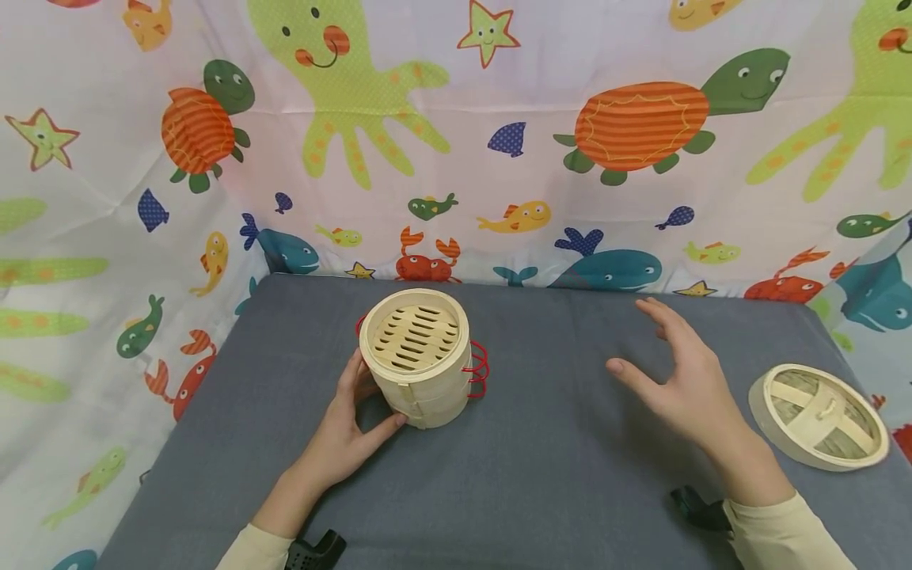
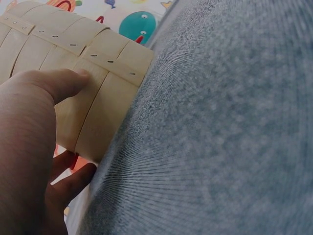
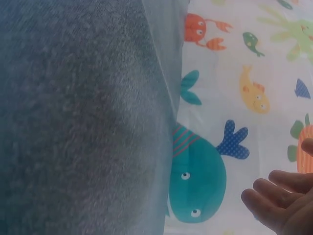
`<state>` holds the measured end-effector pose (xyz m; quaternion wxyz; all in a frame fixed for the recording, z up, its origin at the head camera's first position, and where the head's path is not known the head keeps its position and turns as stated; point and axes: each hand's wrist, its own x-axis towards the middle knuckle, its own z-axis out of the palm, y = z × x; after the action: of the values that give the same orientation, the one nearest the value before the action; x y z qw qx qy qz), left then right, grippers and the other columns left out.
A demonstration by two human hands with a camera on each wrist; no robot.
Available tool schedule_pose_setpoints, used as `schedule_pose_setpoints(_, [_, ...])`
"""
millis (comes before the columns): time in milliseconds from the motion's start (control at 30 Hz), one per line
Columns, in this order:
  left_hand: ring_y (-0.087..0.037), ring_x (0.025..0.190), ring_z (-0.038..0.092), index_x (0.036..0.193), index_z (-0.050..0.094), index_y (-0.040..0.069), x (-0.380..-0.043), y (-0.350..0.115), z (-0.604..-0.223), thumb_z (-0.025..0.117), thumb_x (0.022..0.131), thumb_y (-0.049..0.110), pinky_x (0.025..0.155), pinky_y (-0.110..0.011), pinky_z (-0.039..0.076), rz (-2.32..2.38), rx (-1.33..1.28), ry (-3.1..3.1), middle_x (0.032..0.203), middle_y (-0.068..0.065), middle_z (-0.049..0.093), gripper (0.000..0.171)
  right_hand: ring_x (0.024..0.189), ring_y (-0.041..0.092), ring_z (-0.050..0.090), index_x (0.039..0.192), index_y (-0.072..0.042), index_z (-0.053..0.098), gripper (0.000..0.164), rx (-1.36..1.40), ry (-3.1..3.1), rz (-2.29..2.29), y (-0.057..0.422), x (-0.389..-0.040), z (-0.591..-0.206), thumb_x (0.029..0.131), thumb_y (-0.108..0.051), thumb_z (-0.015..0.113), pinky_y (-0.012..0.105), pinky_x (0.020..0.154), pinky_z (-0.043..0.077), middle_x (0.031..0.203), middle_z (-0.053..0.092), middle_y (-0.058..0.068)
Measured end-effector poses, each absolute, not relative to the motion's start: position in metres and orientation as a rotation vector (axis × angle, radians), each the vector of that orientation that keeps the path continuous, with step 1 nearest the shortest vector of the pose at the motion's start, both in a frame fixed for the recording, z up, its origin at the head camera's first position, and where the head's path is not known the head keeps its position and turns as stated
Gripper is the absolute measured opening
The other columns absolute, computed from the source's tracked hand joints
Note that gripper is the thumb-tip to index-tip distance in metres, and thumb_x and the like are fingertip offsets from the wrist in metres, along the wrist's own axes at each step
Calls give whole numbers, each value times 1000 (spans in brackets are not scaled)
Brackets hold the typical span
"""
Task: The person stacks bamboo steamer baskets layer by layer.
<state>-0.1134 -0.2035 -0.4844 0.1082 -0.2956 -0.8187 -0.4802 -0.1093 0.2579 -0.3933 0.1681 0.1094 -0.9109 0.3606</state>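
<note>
A stack of small bamboo steamer baskets (image 1: 420, 388) stands upright on the grey table, its slatted top facing up and red loops on its sides. My left hand (image 1: 349, 427) holds the stack low on its left side. In the left wrist view the thumb (image 2: 68, 83) presses the stapled bamboo wall (image 2: 98, 103), while the fingers reach round the other side near a red loop. To the right, my right hand (image 1: 684, 388) hovers over the table, thumb and fingers spread with nothing between them. In the right wrist view only its fingers (image 3: 274, 196) show.
A round bamboo steamer lid (image 1: 819, 417) lies at the table's right side, beyond the right hand. The grey table (image 1: 527, 475) meets a curtain (image 1: 527, 47) printed with sea animals at the back and sides. A dark wrist mount sits at each sleeve.
</note>
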Motion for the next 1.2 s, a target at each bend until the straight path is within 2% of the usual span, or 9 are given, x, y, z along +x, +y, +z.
schedule_pose_setpoints(333, [-28, 134, 44, 159, -1, 6, -112, -204, -486, 84, 80, 10, 96, -54, 49, -1415, -854, -2417, 159, -8, 30, 116, 120, 43, 53, 152, -31, 40, 87, 237, -2608, 1019, 274, -104, -397, 78, -29, 86, 69, 89, 39, 154, 41, 5])
schedule_pose_setpoints(800, [-33, 132, 46, 158, -1, 5, -114, -203, -488, 84, 80, 9, 94, -56, 49, -1410, -875, -2395, 159, -10, 30, 116, 119, 47, 51, 154, -28, 38, 86, 146, -2660, 910, 296, -97, -395, 81, -35, 83, 72, 85, 39, 155, 40, 7])
schedule_pose_setpoints(1200, [-32, 131, 47, 158, -1, 5, -114, -203, -486, 84, 80, 9, 94, -55, 49, -1406, -879, -2391, 159, -10, 29, 115, 116, 48, 52, 153, -28, 40, 85, 151, -2634, 922, 304, -98, -396, 81, -32, 83, 73, 87, 39, 155, 40, 6])
